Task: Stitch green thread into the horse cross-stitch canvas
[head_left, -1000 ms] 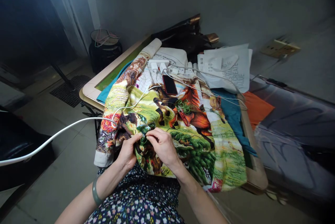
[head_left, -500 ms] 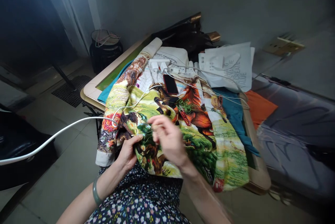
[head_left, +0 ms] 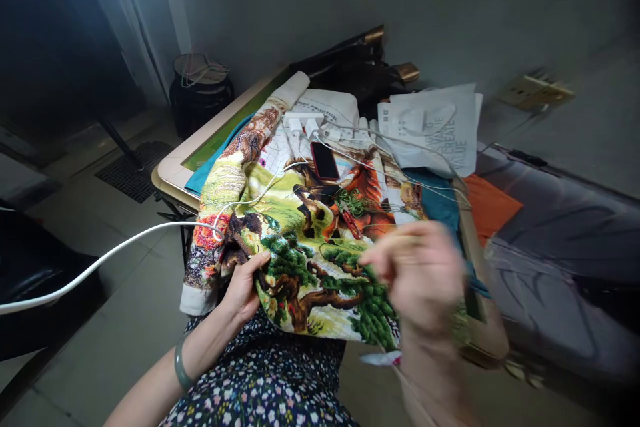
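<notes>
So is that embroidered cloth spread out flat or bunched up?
Mostly spread over the table, but bunched at the near edge where the left hand grips the cloth.

Green, orange and brown horse-and-tree embroidered cloth (head_left: 300, 240), red phone (head_left: 325, 160), teal cloth (head_left: 440, 207), floral navy dress (head_left: 265, 380).

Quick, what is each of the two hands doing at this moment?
Left hand: closed, gripping the embroidered cloth.
Right hand: raised and blurred; whether it pinches anything cannot be told.

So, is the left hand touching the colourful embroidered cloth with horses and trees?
Touching. The head view shows the left hand gripping the near edge of the colourful embroidered cloth, thumb pressed on top with no gap.
</notes>
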The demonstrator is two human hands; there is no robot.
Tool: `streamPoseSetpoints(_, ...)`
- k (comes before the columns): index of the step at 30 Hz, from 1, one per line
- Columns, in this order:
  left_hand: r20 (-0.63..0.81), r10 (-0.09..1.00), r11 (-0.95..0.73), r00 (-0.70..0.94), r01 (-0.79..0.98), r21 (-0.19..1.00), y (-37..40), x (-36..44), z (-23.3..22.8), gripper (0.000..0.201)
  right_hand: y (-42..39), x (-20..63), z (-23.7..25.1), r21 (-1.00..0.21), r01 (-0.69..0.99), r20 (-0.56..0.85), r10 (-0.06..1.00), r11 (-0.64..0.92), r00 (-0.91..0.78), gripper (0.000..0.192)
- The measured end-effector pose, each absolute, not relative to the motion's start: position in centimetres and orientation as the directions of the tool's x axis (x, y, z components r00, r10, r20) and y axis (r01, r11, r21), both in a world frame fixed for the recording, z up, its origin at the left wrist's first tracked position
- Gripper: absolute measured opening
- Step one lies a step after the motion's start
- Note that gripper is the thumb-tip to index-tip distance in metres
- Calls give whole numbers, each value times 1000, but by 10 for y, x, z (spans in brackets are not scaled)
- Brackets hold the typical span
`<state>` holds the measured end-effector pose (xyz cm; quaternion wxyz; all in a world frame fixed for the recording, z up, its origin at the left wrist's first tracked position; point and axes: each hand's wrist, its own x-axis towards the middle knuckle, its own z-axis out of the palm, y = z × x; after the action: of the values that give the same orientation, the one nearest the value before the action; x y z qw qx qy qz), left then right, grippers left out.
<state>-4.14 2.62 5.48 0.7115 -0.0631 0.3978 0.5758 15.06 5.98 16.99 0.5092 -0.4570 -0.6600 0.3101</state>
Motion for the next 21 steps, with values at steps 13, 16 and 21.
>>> streamPoseSetpoints(13, -631, 776, 298, -6, -878, 375, 27, -40, 51, 21, 51, 93, 96, -698, 590, 175, 895, 406, -409, 27)
streamPoseSetpoints(16, -638, 770, 310, 1, -875, 372, 27, -40, 52, 21, 50, 92, 95, -676, 608, 182, 894, 416, -410, 27)
streamPoseSetpoints(21, -647, 763, 303, -8, -879, 368, 27, -41, 54, 18, 49, 88, 93, -626, 649, 187, 891, 432, -414, 25)
